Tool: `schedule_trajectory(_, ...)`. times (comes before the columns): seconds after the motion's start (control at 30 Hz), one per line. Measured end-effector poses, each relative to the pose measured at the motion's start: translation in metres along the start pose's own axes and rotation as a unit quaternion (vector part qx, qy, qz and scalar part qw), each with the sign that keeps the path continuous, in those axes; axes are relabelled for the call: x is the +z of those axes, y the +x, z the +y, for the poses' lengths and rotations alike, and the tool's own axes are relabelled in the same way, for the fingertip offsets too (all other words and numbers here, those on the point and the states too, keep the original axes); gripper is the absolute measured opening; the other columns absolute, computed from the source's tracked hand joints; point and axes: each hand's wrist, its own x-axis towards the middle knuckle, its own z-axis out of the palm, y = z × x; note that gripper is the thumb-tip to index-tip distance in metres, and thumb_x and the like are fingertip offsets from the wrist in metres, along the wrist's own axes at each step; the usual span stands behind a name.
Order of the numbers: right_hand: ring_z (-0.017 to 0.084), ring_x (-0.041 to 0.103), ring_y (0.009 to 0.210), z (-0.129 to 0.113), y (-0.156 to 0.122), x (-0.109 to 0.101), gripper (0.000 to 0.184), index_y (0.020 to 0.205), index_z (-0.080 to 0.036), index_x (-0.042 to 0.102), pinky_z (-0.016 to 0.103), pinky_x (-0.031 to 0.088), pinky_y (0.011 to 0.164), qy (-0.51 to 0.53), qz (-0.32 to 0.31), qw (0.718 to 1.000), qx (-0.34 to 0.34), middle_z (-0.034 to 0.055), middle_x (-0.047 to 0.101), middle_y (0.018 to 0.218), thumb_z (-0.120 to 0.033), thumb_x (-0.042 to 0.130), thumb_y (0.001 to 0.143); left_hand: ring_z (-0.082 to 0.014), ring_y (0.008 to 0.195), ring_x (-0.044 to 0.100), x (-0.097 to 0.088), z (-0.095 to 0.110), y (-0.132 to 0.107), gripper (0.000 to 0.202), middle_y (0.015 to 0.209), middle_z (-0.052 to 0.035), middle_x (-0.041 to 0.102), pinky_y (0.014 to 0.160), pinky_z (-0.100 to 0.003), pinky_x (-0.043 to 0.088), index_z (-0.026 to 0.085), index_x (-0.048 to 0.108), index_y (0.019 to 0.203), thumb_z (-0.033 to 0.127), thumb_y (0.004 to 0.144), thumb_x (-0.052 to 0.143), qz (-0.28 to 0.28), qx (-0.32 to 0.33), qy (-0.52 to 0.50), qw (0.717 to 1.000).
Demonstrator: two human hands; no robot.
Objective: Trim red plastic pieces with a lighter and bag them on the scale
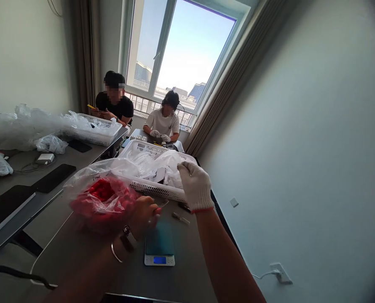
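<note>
Showing a grey tabletop (178, 277) bearing a white perforated plastic basket (156, 188) heaped with clear film, a clear bag of red pieces (103, 198) against its near side, and a digital scale (159, 254) below. The bare left hand (143, 214), just beside the bag, closes around a small red-handled tool (157, 210) held above the scale, a compact hold that keeps the tip clear; the white knit-gloved right hand (195, 185) bunches at the basket's edge, its grip impossible to tell
</note>
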Motion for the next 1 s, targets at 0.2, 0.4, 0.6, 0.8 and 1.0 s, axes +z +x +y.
schedule_trajectory(0.2,0.017,0.057,0.077,-0.007,-0.061,-0.043,0.034,0.082,-0.016,0.070,0.023,0.044,0.066,0.202,-0.074,0.971,0.107,0.0018,0.065,0.078,-0.047,0.054,0.085,-0.0358,0.136,0.026,-0.022,0.016,0.016,0.027,0.137,-0.0050,0.042,0.110,-0.062,0.025,0.030,0.062,0.092,0.052,0.091,0.046,0.168,-0.010,0.051,0.984)
schedule_trajectory(0.4,0.018,0.061,0.083,-0.001,-0.104,-0.052,0.028,0.095,-0.018,0.071,0.026,0.047,0.071,0.285,-0.113,0.939,0.159,0.0035,0.070,0.089,-0.040,0.057,0.086,-0.0273,0.129,0.039,-0.018,0.038,0.026,0.045,0.140,-0.0125,0.034,0.103,-0.049,0.040,0.021,0.052,0.103,0.057,0.097,0.026,0.134,-0.081,-0.078,0.985)
schedule_trajectory(0.6,0.021,0.062,0.089,0.010,-0.131,-0.057,0.030,0.097,-0.017,0.071,0.030,0.049,0.077,0.285,-0.108,0.936,0.177,0.0056,0.070,0.093,-0.041,0.055,0.088,-0.0221,0.097,0.051,-0.022,0.050,0.021,0.036,0.104,-0.0074,0.045,0.083,-0.038,0.050,0.021,0.065,0.097,0.049,0.095,0.044,0.061,-0.035,-0.014,0.997)
schedule_trajectory(0.8,0.021,0.064,0.086,0.013,-0.148,-0.071,0.031,0.096,-0.019,0.070,0.028,0.049,0.073,0.268,-0.076,0.932,0.231,0.0051,0.072,0.092,-0.045,0.056,0.088,-0.0199,0.086,0.051,-0.042,0.053,0.022,0.022,0.098,-0.0054,0.044,0.074,-0.034,0.049,0.029,0.070,0.109,0.035,0.091,0.058,-0.077,0.126,0.124,0.981)
schedule_trajectory(1.0,0.020,0.064,0.084,0.016,-0.156,-0.072,0.027,0.091,-0.020,0.070,0.027,0.049,0.074,0.254,-0.098,0.938,0.215,0.0041,0.072,0.089,-0.042,0.055,0.088,-0.0213,0.087,0.053,-0.048,0.057,0.030,0.042,0.097,-0.0048,0.050,0.078,-0.038,0.051,0.028,0.056,0.129,0.039,0.089,0.060,-0.164,0.083,0.057,0.981)
